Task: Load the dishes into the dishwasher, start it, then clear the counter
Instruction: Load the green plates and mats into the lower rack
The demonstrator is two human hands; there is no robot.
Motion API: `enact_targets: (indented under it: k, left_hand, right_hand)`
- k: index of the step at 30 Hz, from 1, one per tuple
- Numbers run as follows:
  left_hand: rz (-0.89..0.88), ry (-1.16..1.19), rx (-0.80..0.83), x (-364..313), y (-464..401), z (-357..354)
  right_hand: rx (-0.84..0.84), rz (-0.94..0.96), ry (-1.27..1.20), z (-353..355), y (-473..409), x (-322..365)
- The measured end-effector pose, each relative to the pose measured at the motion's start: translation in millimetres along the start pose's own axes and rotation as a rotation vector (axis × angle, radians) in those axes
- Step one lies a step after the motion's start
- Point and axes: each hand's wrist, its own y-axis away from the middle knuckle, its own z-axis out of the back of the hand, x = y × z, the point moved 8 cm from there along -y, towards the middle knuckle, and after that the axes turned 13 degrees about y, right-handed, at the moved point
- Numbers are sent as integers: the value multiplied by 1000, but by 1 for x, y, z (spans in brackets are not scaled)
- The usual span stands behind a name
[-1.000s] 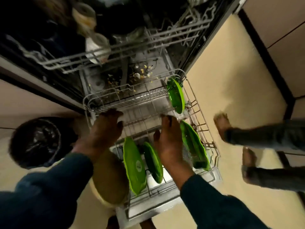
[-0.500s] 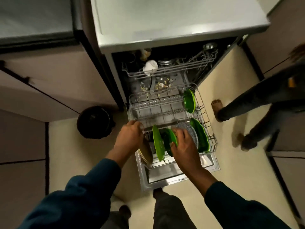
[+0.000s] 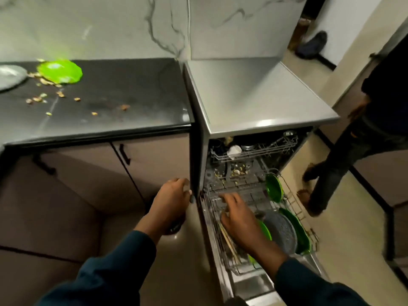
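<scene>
Head view, looking down over a kitchen corner. The dishwasher (image 3: 260,102) stands open at the right, its lower rack (image 3: 293,202) pulled out over the dropped door. Green plates stand on edge in the rack: one (image 3: 273,187) at the far right corner, another (image 3: 297,230) along the right side, with a grey plate (image 3: 281,234) leaning just inside it.

The right hand (image 3: 239,221) hovers low over the rack's near left part, fingers spread and loosely bent, pointing toward the far end. It seems to hold nothing, though motion blur keeps me from saying whether the fingertips touch the wires.

The left hand (image 3: 171,202) hangs outside the machine, beside its left wall, fingers loosely curled and empty.

The dark counter (image 3: 123,89) lies to the left of the dishwasher. Near its far left corner rests one more green plate (image 3: 59,71), lying flat, with a silver plate (image 3: 10,77) at the left edge and food crumbs (image 3: 42,98) scattered toward the front.

The flat green plate lies up, left and away from both hands. The left hand is the nearer one, so it would likely reach for it. Another person's legs (image 3: 331,180) stand on the floor right of the rack.
</scene>
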Motion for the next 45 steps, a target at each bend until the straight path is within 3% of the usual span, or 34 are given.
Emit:
enact_targets:
  k: [6, 14, 25, 36, 45]
  left_hand:
    - [33, -4, -91, 24, -2, 67]
    - [70, -9, -216, 43, -39, 134]
    - [202, 25, -551, 96, -56, 272]
    - [455, 66, -834, 218, -18, 382]
    - [552, 160, -960, 329, 33, 471]
  right_hand:
    - [-105, 99, -92, 28, -45, 43]
    - [-121, 287, -150, 25, -137, 103]
    - [-110, 565, -235, 37, -289, 217]
    - [-7, 824, -278, -14, -329, 354]
    - [50, 937, -189, -70, -345, 499]
